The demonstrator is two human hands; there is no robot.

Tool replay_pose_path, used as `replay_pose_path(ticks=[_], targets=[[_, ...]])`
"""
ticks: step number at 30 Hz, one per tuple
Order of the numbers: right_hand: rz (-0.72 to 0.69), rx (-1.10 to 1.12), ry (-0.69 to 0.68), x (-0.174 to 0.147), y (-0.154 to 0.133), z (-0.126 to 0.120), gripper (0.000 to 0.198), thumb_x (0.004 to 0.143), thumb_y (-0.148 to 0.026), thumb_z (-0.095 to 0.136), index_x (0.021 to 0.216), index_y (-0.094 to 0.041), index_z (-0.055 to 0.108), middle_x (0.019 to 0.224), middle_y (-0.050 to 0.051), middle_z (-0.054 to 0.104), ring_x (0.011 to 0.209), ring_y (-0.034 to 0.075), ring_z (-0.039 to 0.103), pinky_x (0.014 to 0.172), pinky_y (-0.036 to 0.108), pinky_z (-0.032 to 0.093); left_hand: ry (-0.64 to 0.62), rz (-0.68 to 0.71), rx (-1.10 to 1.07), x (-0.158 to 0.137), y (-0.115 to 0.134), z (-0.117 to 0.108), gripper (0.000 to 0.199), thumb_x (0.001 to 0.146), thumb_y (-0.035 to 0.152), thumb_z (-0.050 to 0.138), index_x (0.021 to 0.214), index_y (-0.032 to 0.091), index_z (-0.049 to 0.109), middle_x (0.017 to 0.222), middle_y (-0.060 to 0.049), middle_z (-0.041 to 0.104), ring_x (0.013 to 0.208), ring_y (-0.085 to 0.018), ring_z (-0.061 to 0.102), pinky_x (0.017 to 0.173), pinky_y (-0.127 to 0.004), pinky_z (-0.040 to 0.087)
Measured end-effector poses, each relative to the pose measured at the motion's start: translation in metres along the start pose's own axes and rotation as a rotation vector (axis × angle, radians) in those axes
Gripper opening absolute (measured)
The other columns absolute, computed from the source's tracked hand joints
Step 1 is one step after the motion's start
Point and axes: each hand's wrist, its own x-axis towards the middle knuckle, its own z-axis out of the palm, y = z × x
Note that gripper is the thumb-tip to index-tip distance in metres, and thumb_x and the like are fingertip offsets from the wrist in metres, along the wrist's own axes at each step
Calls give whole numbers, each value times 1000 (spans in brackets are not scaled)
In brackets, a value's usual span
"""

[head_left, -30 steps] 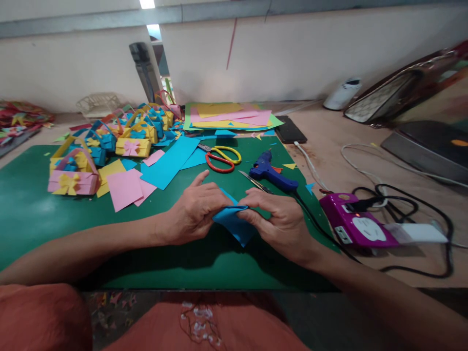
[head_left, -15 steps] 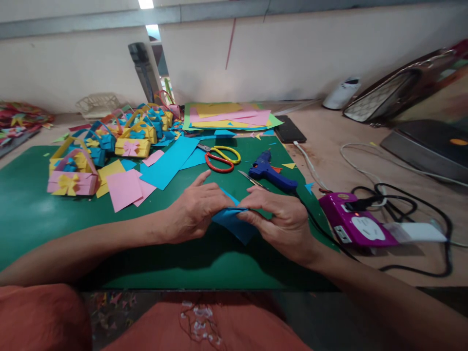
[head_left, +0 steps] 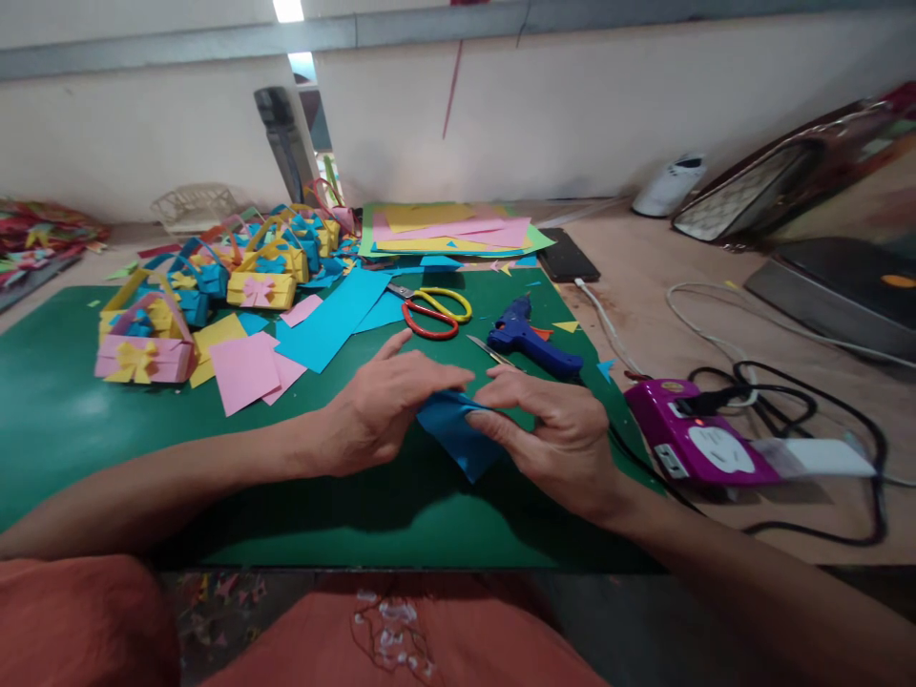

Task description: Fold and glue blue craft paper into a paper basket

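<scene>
Between both hands is a blue sheet of paper [head_left: 462,441], folded along its top edge and held above the green mat [head_left: 343,534]. My left hand [head_left: 390,405] grips the fold's left end, index finger lying along the top and thumb raised. My right hand [head_left: 554,429] pinches the right end, thumb on the near face and fingers behind. Just past the hands lie red-and-yellow-handled scissors [head_left: 433,315], a blue glue gun [head_left: 533,339] and a thin pointed metal tool [head_left: 490,350], partly hidden by the right hand.
Small paper baskets with bows [head_left: 147,358] stand at the left. Pink paper pieces [head_left: 247,372] and a blue strip [head_left: 333,320] lie before them. Coloured sheets [head_left: 450,229] are stacked behind. At right are a phone [head_left: 569,256], a purple power strip [head_left: 701,429] and tangled cables.
My left fingers have shifted along the top of the fold, reaching further right. The blue paper now hangs folded toward me, its lower corner slightly further left. My right hand keeps its pinch.
</scene>
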Motion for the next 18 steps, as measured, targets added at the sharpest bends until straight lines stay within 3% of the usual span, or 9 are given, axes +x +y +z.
replay_pose_path(ticks=[2,4,6,9,13,18], targets=[[29,-33,19,1,-1,0,9,77,-19,63,68,-20,60,62,-3,61,59,11,57,71,29,49,121,-27,15,1,3,-3,31,85,6,36,111,17,48,104,-7,64,97,-14,59,106,-42,27],[32,-53,15,1,-1,0,9,77,-20,63,69,-20,60,62,-3,61,58,11,56,71,30,49,160,-5,83,2,8,-5,18,86,13,45,102,18,53,101,-7,65,95,-15,60,104,-43,29],[15,-58,12,1,0,1,7,77,-21,63,71,-21,61,63,-2,62,59,11,57,71,30,50,152,37,177,3,11,-4,7,83,20,54,90,18,57,98,-6,66,93,-17,59,103,-45,30],[-18,-55,9,0,1,2,6,78,-22,62,72,-23,60,63,-2,63,59,13,57,72,32,50,157,37,234,3,12,1,5,82,23,59,83,19,58,97,-5,67,92,-16,59,102,-45,31],[-52,-63,3,0,2,3,7,78,-21,62,72,-23,59,62,-2,62,58,13,56,74,33,49,162,-5,168,3,10,4,6,82,23,59,83,18,58,94,-5,67,88,-15,61,100,-44,33],[-126,-121,-4,-1,2,3,8,79,-20,61,73,-24,57,63,-4,63,55,12,56,81,35,47,73,-120,16,4,11,2,7,82,23,59,86,17,58,94,-5,67,88,-15,61,97,-42,33]])
